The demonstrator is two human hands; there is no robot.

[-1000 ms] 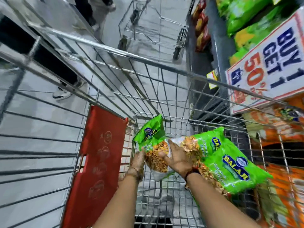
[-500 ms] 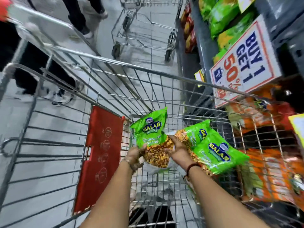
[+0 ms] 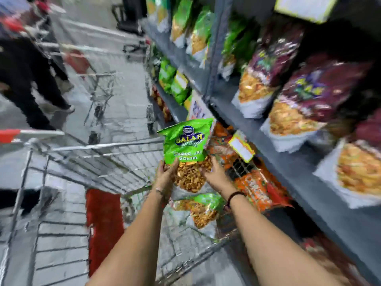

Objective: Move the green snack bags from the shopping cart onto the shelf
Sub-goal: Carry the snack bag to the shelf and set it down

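Observation:
I hold one green snack bag (image 3: 186, 145) upright above the wire shopping cart (image 3: 99, 159), near its right side. My left hand (image 3: 167, 172) grips its lower left edge, and my right hand (image 3: 213, 173) holds its lower right edge. A second green snack bag (image 3: 203, 209) lies in the cart below my wrists. The grey shelf (image 3: 274, 162) runs along the right, with more green bags (image 3: 173, 81) on a lower level farther down the aisle.
Purple and white snack bags (image 3: 292, 93) fill the shelf at right, and orange bags (image 3: 255, 186) sit on the level beneath. A red bag (image 3: 103, 219) hangs inside the cart. A person in dark trousers (image 3: 31, 83) and another cart (image 3: 99, 79) stand in the aisle at left.
Both hands have lifted the green bag up out of the cart toward the shelf. My view has swung right and up, bringing the shelves into sight. The other green bag stayed in the cart.

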